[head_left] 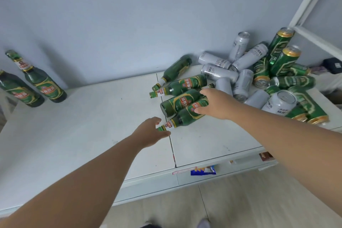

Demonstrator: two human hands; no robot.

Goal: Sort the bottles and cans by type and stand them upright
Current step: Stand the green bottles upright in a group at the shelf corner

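Head: cans (218,72) beside lying bottles (185,84)

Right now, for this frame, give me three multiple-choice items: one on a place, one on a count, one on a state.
1. Where do the upright bottles stand?
A) far left, by the wall
B) on the floor
C) at the front edge

2. How many bottles stand upright?
A) none
B) two
C) five

3. The nearest bottle is:
A) upright
B) lying on its side
C) lifted in the air

Answers:
1 A: they stand at the left against the wall, far from the can pile.
2 B: only that pair is up, and the other bottles lie flat.
3 B: it lies on the table, with the left hand pinching its cap and the right hand holding its body.
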